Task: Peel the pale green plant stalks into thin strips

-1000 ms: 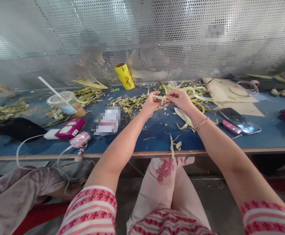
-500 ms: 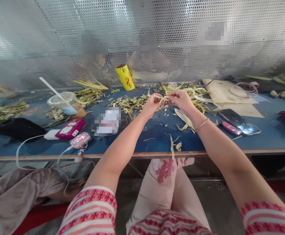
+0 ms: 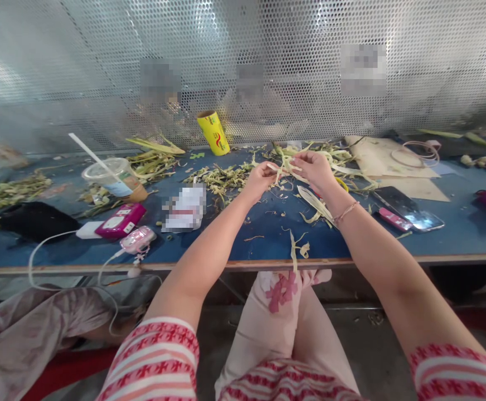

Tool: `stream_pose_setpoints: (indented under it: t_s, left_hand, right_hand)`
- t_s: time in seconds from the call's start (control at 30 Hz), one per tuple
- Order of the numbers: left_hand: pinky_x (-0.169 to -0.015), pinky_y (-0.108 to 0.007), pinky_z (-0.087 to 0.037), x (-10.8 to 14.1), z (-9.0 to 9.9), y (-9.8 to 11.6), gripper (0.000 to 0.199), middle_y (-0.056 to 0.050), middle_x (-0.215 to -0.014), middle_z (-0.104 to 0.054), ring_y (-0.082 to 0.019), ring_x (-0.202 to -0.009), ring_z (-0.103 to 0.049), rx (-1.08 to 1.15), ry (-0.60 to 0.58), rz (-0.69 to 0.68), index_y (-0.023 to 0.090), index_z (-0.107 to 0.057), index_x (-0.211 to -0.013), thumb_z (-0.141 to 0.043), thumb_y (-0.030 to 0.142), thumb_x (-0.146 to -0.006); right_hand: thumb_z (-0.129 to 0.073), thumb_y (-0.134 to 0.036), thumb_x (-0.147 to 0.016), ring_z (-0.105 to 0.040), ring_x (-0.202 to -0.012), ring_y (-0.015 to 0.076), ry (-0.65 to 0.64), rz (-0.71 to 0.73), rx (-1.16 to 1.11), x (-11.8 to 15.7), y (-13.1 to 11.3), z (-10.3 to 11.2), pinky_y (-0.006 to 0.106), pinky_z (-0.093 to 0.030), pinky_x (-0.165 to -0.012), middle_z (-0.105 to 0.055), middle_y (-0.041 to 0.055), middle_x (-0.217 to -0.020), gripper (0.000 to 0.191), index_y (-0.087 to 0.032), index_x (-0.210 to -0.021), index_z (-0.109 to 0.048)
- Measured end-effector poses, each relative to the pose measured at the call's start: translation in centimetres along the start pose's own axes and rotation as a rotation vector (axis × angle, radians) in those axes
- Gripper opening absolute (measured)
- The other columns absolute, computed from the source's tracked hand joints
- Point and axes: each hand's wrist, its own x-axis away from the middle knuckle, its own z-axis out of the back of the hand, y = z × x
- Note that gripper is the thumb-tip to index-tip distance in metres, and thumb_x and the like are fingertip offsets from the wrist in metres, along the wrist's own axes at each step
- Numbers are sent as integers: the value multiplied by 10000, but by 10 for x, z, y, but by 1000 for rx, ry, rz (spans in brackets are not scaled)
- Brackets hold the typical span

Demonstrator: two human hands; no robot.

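Observation:
Over the middle of the blue table, my left hand (image 3: 261, 180) pinches a pale green plant strip (image 3: 275, 168) between thumb and fingers. Just to its right, my right hand (image 3: 316, 172) has its fingers closed on pale plant strips (image 3: 292, 166) of the same kind. Strands run through the small gap between the two hands. Behind and left of them lies a heap of greenish plant scraps (image 3: 225, 179). Longer peeled strips (image 3: 312, 201) lie beneath my right wrist. The exact fingertip contact is too small to make out.
A yellow printed tube (image 3: 213, 132) stands tilted against the perforated metal wall (image 3: 301, 33). On the left are a plastic cup with a straw (image 3: 115, 178), a magenta power bank (image 3: 121, 220) and a black pouch (image 3: 36, 221). A phone (image 3: 410, 209) lies right; a person's leg (image 3: 46, 317) shows left.
My hands have drawn slightly apart, the right one moving a little rightward. More of the pale strands now shows between them. The table items stay in place.

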Motion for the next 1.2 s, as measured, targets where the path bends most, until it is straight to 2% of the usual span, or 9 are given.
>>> stream_pose_setpoints:
  t_s: [0.2,0.4,0.6,0.83,1.03,1.2]
  left_hand:
    - [-819,-320,-496,3,-1,4,207,-4,-768,-662,-124,-753,-629,84,9,-12,198,-563,-784,-745,214,-686]
    - [-696,-309,-469,5,-6,7,161,3,-704,-572,-125,-671,-553,129,39,32,217,-527,-760,-668,156,-710]
    - [-617,-294,-423,4,-6,16,29,-22,-725,-608,-99,-582,-469,279,11,139,202,-576,-750,-582,216,-774]
    - [-586,-293,-428,6,-2,22,128,-35,-767,-635,-82,-560,-461,361,-31,169,204,-661,-808,-560,270,-849]
    - [-542,-281,-393,7,-1,22,133,-2,-652,-488,-83,-547,-438,280,-7,125,225,-661,-839,-609,347,-844]
    - [-528,-252,-377,6,-9,18,147,15,-662,-480,-62,-545,-411,280,34,97,226,-646,-839,-645,374,-845]
  right_hand:
    - [-755,-250,-706,-620,-696,108,-27,132,70,1,-1,-2,290,-536,-744,-665,0,-726,124,-188,-757,-661]
    - [-782,-340,-661,-610,-702,129,-87,172,123,-1,8,-6,303,-520,-701,-632,-16,-685,195,-202,-757,-684]
    - [-731,-298,-710,-572,-685,113,5,218,140,1,3,-5,296,-498,-696,-633,-13,-693,114,-208,-773,-698]
    - [-700,-280,-727,-553,-650,103,27,287,132,7,-6,-8,282,-476,-670,-631,-20,-686,85,-211,-776,-694]
    - [-695,-306,-736,-592,-731,132,0,314,142,10,-7,-11,301,-482,-706,-642,-4,-734,107,-217,-794,-693]
    - [-692,-311,-743,-607,-721,132,-34,260,139,14,-3,-17,306,-493,-719,-645,-1,-712,109,-213,-788,-681]
